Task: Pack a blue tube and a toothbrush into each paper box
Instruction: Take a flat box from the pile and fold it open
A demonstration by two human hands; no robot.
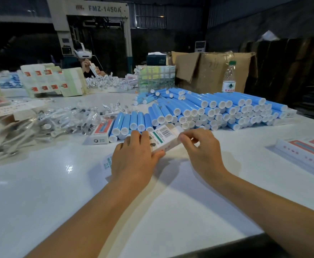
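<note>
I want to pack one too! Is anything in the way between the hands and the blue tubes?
Nothing stands on the table between them, but both hands are busy: the left hand and right hand hold a paper box. That box sits right in front of the nearest blue tubes.

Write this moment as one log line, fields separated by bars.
step: handling paper box | left hand: holds box | right hand: pinches box end | blue tubes: piled behind | table: white

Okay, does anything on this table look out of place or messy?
Mostly orderly. One white printed label lies loose on the table beside the left hand, apart from the stock. The wrapped toothbrushes sprawl in a loose heap, unlike the stacked blue tubes.
</note>
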